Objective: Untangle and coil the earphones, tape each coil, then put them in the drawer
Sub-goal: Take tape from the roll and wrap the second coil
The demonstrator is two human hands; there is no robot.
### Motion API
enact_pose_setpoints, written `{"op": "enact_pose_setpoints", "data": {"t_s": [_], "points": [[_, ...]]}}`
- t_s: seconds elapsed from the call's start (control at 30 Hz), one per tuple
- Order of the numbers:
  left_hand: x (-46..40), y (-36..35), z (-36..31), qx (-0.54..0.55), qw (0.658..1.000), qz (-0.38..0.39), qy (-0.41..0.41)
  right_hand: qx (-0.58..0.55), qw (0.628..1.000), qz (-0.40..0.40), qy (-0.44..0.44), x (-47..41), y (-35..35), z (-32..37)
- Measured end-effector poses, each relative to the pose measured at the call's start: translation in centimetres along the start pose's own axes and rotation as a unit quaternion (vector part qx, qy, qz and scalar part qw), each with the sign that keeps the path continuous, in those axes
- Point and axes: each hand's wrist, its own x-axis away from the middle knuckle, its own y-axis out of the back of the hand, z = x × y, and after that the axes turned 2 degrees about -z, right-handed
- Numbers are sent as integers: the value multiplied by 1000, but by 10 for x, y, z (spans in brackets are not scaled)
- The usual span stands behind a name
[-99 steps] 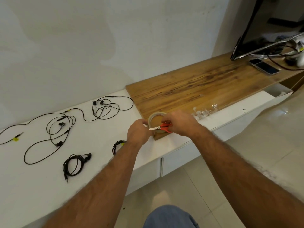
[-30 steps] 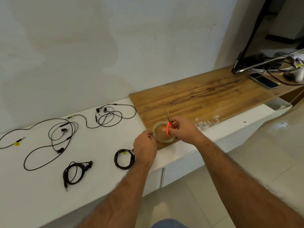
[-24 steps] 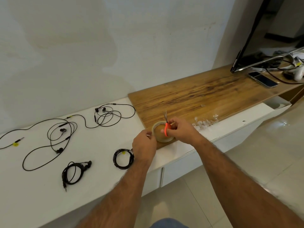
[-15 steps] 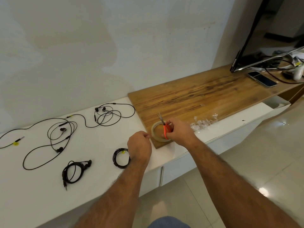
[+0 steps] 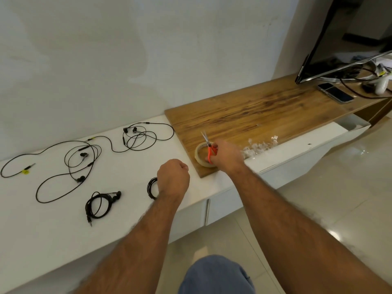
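Note:
My right hand grips the red-handled scissors, blades pointing up and left, and rests on the roll of tape at the corner of the wooden top. My left hand is a closed fist over the white counter, left of the roll; I see nothing in its pinched fingers. A small black coiled earphone lies just left of that wrist, partly hidden. Another coiled earphone lies further left. Two loose earphones are spread out behind.
An open white drawer sticks out at the right end of the unit. Crumpled clear plastic lies on the wood's front edge. A TV, a phone and cables stand at the far right. My knee is below.
My left hand has drawn back from the tape roll to the left, toward the small coil. My right hand stayed on the roll, and the scissors tilted leftward.

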Motion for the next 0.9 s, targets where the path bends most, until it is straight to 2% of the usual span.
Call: {"op": "enact_pose_setpoints", "data": {"t_s": [0.13, 0.27, 0.43, 0.53, 0.67, 0.8, 0.9], "points": [[3, 8, 1, 15, 999, 25, 21, 7, 1000, 3, -19, 1, -1, 5], [3, 8, 2, 145, 980, 72, 113, -28, 999, 17, -39, 0, 4, 6], [10, 8, -1, 252, 937, 128, 207, -212, 975, 46, -38, 7, 17, 3], [10, 7, -3, 288, 918, 137, 237, -270, 960, 73, -21, 17, 31, -2], [13, 7, -6, 314, 906, 144, 244, -292, 945, 149, -12, 26, 39, -21], [17, 6, -8, 319, 903, 148, 246, -332, 932, 146, -25, 29, 30, -40], [14, 6, -7, 337, 907, 124, 221, -390, 911, 131, -41, 27, 26, -38]]}}
